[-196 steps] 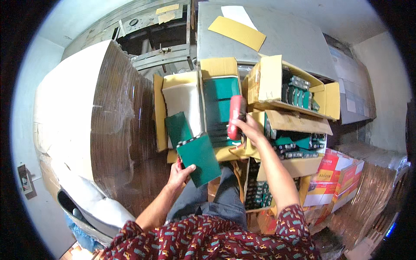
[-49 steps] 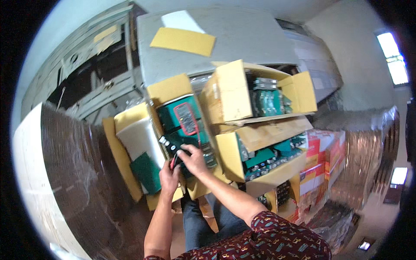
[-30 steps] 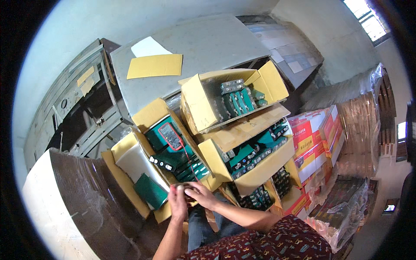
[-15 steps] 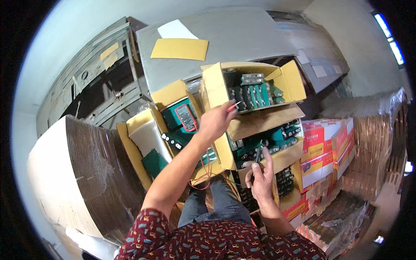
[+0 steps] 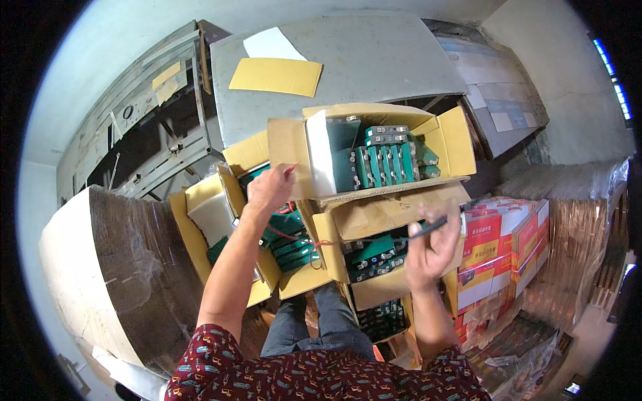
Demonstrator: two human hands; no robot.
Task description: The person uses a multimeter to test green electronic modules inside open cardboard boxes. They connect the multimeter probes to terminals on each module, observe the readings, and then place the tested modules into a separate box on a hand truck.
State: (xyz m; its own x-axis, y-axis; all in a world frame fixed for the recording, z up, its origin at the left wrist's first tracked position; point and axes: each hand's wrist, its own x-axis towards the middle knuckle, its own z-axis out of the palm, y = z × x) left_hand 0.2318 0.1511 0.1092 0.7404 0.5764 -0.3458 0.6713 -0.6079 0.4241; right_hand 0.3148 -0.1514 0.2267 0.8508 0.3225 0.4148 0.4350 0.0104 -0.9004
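Observation:
My left hand (image 5: 267,190) is closed on a red test probe (image 5: 291,169), over the left boxes. In my right hand (image 5: 431,254), a black test probe (image 5: 428,228) is held, blurred by motion, above the right-hand boxes. Thin leads (image 5: 324,243) run between the hands. Past my left hand, an upper cardboard box (image 5: 457,142) holds green batteries (image 5: 384,166) with metal terminals, in a row beside a white sheet (image 5: 319,157). Lower boxes hold more green batteries (image 5: 374,254). The multimeter is mostly hidden behind my left hand.
A grey table (image 5: 361,57) at the back carries a yellow cardboard sheet (image 5: 275,77) and white paper (image 5: 273,44). Red and white cartons (image 5: 491,244) are stacked at right. Wrapped cardboard stacks (image 5: 137,260) stand at left. A metal frame (image 5: 175,150) is behind them.
My left hand has moved left with the red probe, away from the upper box. My right hand has risen to the right with the black probe. A brown flap and white sheet now show beside the upper box.

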